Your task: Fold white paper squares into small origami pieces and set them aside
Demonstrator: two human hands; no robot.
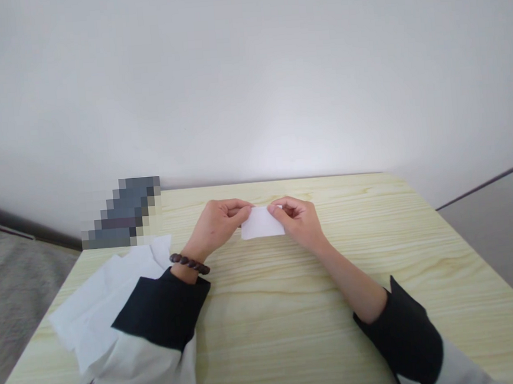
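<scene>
A small white paper (262,222) is held by both hands over the worktop (270,309), nearer its far edge than its near one and about midway between the side edges. Its far left corner is clamped between the thumb and fingers of the left hand (217,224); its far right part is pinched in the same way by the right hand (301,221), by which the right end is partly covered. Whether the worktop is touched by the paper cannot be told.

As far as can be judged, the handling is under way: the paper has been taken up in both hands and has yet to be released. Larger white sheets (100,296) are left lying by the left edge, gripped by neither hand (they are partly covered by the left sleeve (159,312)). Whether the small paper is folded cannot be made out.

Its long axis is set left to right, roughly parallel to the far edge, with one long side turned to the near edge. At the far left corner, a dark thing (127,211) is blurred past recognition.
</scene>
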